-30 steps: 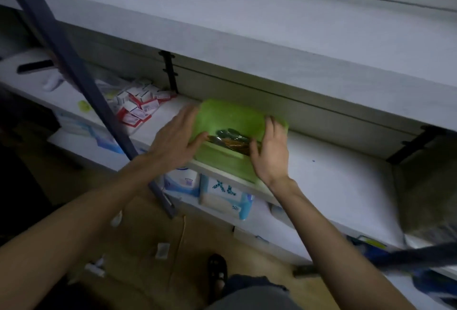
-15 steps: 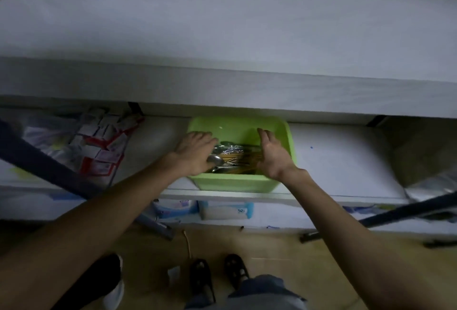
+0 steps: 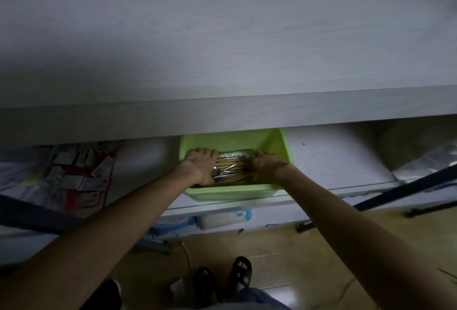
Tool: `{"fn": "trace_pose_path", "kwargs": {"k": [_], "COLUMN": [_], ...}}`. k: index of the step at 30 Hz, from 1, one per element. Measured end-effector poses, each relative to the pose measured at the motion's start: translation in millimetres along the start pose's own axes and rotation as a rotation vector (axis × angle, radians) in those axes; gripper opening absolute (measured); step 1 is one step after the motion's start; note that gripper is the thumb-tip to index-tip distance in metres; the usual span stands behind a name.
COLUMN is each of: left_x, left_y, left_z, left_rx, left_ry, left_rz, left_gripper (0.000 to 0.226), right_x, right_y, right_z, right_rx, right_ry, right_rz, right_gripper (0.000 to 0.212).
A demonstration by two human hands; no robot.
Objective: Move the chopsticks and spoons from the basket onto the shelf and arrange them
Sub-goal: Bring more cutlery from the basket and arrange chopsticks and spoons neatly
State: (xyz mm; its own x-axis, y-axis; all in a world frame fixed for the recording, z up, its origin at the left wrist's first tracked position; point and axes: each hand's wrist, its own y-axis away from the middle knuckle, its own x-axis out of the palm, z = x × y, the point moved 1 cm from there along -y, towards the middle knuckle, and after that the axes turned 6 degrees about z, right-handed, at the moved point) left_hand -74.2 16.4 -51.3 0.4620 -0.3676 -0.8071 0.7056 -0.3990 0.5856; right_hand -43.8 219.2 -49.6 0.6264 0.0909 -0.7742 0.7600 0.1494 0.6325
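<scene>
The chopsticks (image 3: 233,172) and spoons (image 3: 217,173) lie in a loose heap on the floor of the green basket (image 3: 277,141), and I am at the gathering step: nothing has left the basket yet. The chopsticks run mostly left to right across the basket, their long axis roughly parallel to the shelf edge, though several cross at shallow angles, so the bundle fans out instead of lying true. One spoon bowl shows by my left palm, facing up, its handle reaching toward the right; which way the chopstick tips point I cannot tell in this dim light. My left hand (image 3: 201,166) is down inside the basket at the left end of the heap, fingers curled over the ends of the utensils. My right hand (image 3: 265,165) covers the right end, fingers bent down into the pile; it seems to be closing on the sticks, but how firm that hold is I cannot tell. The basket sits on the lower shelf (image 3: 333,161), near its front edge, under the overhanging upper shelf (image 3: 222,44). To the left are red and white boxes (image 3: 84,178). Next I would need to square the bundle between both hands, lift it level so nothing slides out, and clear the basket rim.
</scene>
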Motion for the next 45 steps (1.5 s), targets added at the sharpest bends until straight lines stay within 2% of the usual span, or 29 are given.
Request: {"fn": "trace_pose_path", "kwargs": {"k": [3,9,11,14,21,25,29,31,35,38,45], "left_x": [1.7,-1.4,-2.0,-2.6,-4.0,-5.0,-11.6,-13.5,-13.1,-13.9,-10.7], "left_y": [-5.3,-16.0,-18.6,-20.1,-26.2,-28.7,-30.2,-31.4,-33.5,-33.1,-34.0], "left_z": [2.1,3.5,4.2,4.4,6.9,8.2,10.3,9.9,7.2,6.7,8.0], "left_rx": [-0.029,-0.008,0.001,0.005,0.003,-0.009,-0.015,-0.021,-0.056,-0.07,-0.052], "left_ry": [-0.034,0.048,0.073,0.089,0.073,0.069,0.094,0.094,0.075,0.053,0.005], "left_rz": [0.043,-0.013,-0.011,-0.011,0.027,0.048,0.032,0.04,0.022,0.002,-0.046], "left_gripper": [0.078,0.06,0.05,0.047,0.029,0.026,0.034,0.033,0.024,0.026,0.029], "right_x": [3.2,0.4,-0.5,-0.2,-3.3,-3.0,-5.7,-7.3,-8.3,-11.2,-5.6], "right_y": [-5.7,-17.3,-19.9,-24.6,-23.8,-22.6,-20.7,-17.2,-13.1,-12.4,-23.1], "right_z": [0.7,-0.8,-1.4,-3.3,-5.1,-5.4,-3.6,-2.8,-3.3,-3.1,-5.3], "right_rx": [-0.002,0.008,0.008,0.006,0.005,-0.004,-0.041,-0.09,-0.173,-0.149,-0.089], "right_ry": [0.031,0.091,0.105,0.087,0.114,0.142,0.159,0.177,0.198,0.212,0.364], "right_rz": [-0.005,-0.048,-0.044,-0.034,-0.033,-0.033,-0.163,-0.202,-0.151,-0.147,-0.117], "right_gripper": [0.075,0.053,0.051,0.05,0.032,0.036,0.061,0.064,0.054,0.071,0.041]}}
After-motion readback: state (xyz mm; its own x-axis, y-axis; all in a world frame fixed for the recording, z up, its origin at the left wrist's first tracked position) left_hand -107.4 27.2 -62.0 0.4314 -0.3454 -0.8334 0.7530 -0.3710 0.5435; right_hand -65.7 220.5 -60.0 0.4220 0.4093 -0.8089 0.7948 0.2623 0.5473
